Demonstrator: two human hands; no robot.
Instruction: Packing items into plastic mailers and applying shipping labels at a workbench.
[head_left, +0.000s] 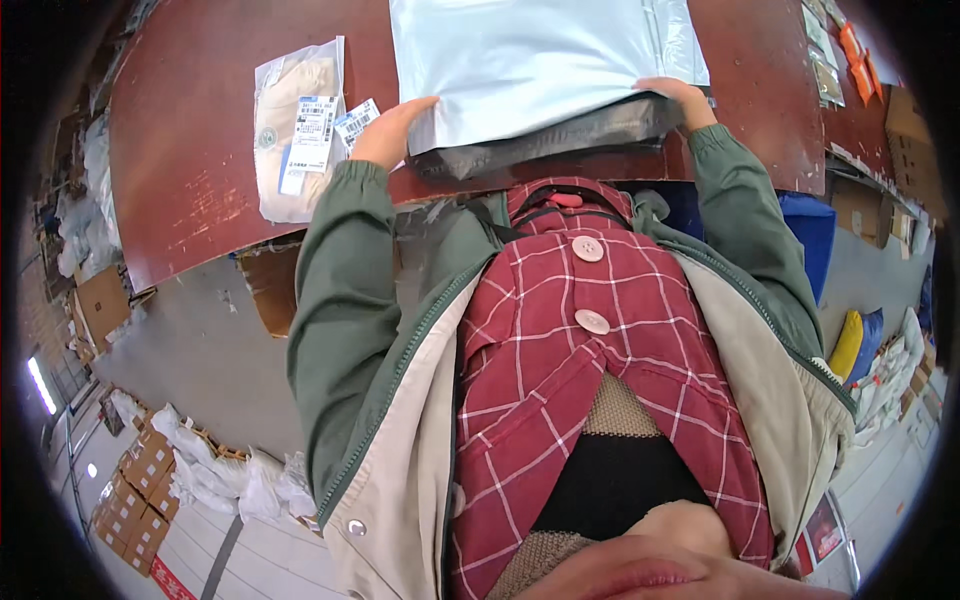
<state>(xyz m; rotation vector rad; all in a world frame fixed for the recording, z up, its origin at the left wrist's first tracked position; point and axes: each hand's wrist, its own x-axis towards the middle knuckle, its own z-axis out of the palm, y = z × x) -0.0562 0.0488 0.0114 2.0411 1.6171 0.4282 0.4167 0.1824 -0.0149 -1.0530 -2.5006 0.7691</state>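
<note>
A large white plastic mailing bag (520,70) lies on the dark red table, its near edge towards me. Along that edge a dark grey, crinkled plastic layer (560,145) shows below the white; I cannot tell if it is the bag's lining or a thing inside. My left hand (393,135) grips the bag's near left corner, thumb on top. At the near right corner my right hand (684,101) is closed on the edge, its other fingers mostly hidden. Left of my left hand lies a clear packet (290,190) of beige fabric with labels; a small white label (356,122) sits beside that hand.
The red table (190,130) ends just before my body. Orange and clear packets (855,60) lie at the far right. Cardboard boxes (135,505) and white plastic bags (235,480) stand on the floor at lower left. Blue and yellow bags (852,340) are at right.
</note>
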